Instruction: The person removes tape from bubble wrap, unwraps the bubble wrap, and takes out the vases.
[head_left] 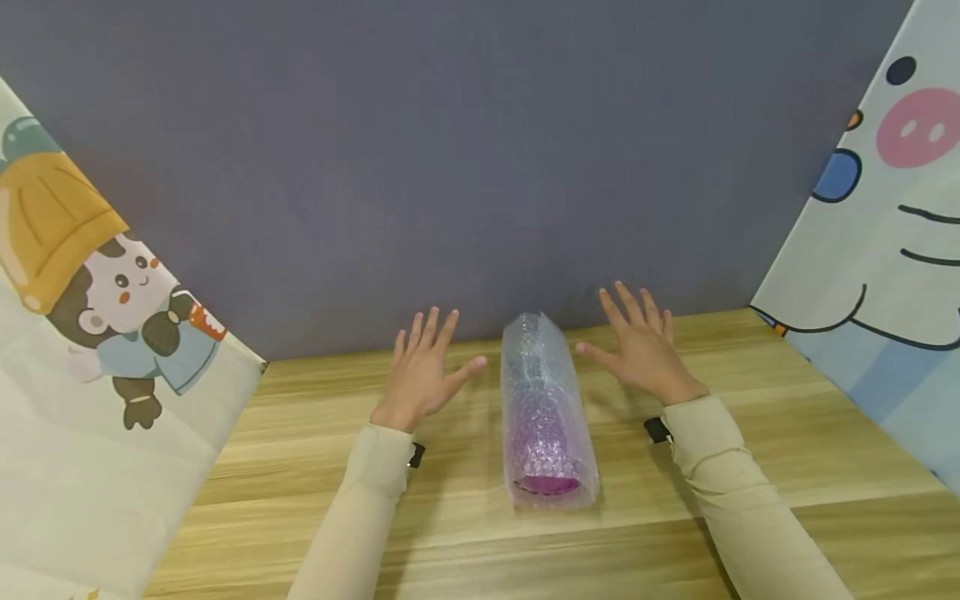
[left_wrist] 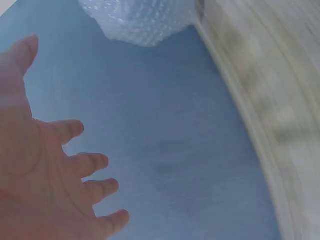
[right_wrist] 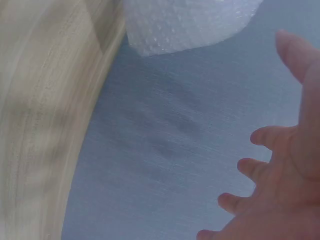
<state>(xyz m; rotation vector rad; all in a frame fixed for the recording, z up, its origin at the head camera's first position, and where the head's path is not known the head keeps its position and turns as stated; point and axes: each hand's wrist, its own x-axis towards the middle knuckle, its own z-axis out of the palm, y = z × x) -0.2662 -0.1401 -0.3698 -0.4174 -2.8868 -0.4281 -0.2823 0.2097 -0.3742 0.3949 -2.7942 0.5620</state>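
A cylinder wrapped in bubble wrap [head_left: 542,408], bluish at its far end and purple toward the near end, lies lengthwise on the wooden table. A magenta round edge shows inside the near opening of the wrap; what the wrap encloses is otherwise unclear. To its left is my left hand [head_left: 422,375], fingers spread, apart from the wrap. On the other side my right hand [head_left: 643,354] also has its fingers spread and touches nothing. Both wrist views show part of the bubble wrap [left_wrist: 142,20] at the top, with the left palm [left_wrist: 35,175] and right palm [right_wrist: 295,170] bare.
The table [head_left: 300,467] has a light wood grain and ends at a grey-blue wall [head_left: 480,167]. A printed panel with a cartoon child [head_left: 123,292] borders the left side. Another panel with a pig-nosed cartoon figure [head_left: 915,208] stands on the right.
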